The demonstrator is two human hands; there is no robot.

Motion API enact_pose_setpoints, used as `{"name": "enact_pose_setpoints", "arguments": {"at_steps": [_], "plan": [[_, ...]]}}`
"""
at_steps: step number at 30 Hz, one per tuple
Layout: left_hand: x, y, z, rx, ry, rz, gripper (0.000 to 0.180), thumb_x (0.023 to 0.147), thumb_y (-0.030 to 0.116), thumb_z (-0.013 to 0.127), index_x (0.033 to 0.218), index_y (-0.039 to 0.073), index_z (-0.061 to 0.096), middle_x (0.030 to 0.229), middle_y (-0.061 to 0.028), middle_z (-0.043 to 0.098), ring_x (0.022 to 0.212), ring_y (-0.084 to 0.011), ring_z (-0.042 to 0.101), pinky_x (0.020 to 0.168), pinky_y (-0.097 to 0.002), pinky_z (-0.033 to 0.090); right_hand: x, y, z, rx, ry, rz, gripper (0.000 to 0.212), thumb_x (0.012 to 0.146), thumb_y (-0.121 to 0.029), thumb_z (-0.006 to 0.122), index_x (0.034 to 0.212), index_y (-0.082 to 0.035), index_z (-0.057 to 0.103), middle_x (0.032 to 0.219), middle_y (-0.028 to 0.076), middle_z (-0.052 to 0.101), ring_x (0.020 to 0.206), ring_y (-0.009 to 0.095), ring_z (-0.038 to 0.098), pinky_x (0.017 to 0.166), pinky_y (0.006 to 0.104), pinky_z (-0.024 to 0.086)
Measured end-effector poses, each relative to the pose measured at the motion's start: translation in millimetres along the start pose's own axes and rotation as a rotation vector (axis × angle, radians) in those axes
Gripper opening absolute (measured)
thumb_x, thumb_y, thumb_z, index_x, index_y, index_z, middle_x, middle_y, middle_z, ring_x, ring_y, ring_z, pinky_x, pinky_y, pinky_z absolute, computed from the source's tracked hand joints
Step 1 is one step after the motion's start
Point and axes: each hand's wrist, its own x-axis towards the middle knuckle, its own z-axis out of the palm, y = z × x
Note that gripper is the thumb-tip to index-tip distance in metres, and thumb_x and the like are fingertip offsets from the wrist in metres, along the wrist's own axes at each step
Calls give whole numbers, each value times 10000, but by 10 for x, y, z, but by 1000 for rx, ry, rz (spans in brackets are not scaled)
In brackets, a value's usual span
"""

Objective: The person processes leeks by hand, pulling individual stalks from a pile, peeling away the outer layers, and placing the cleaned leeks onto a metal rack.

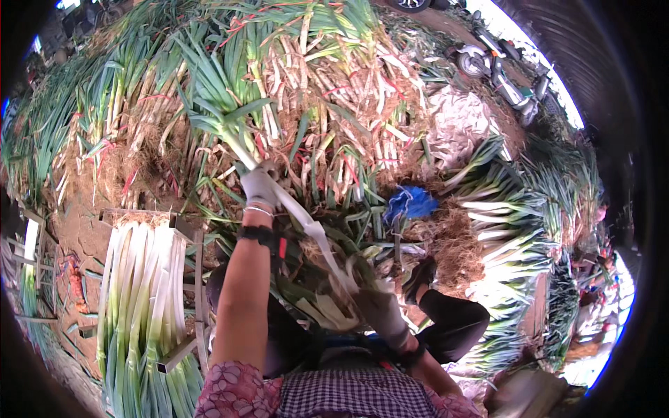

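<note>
My left hand (pixel 259 187), in a grey glove, grips a long leek (pixel 223 118) where its white stalk meets the green leaves, which fan up and to the left. My right hand (pixel 376 306), also gloved, is closed on the lower end of the same stalk near my lap, over a heap of peeled-off leek skins (pixel 327 306). The white stalk (pixel 306 226) runs slanting between the two hands.
A wooden frame (pixel 182 352) at my left holds a row of cleaned leeks (pixel 143 292). A big pile of unclean leeks with roots (pixel 300 83) lies ahead. More trimmed leeks (pixel 509 223) lie at the right, beside a blue cloth (pixel 411 202). Parked motorbikes (pixel 498 66) stand far right.
</note>
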Motion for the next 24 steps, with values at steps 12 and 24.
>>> {"name": "enact_pose_setpoints", "arguments": {"at_steps": [12, 24], "plan": [[43, -300, 123, 14, 38, 98, 67, 804, 98, 663, 834, 39, 664, 644, -33, 538, 499, -180, 516, 449, -331, 447, 895, -201, -73, -102, 75, -237, 486, 767, -109, 717, 1235, -97, 588, 996, 168, 664, 771, 313, 663, 673, 381, 521], [-119, -685, 259, 22, 104, 239, 47, 772, 39, 654, 763, -3, 633, 632, -45, 539, 473, -186, 500, 448, -306, 439, 1146, -360, 232, 1051, -99, 426, 398, 872, -104, 626, 1237, 20, 531, 1114, 87, 601, 936, 196, 602, 792, 305, 496]]}}
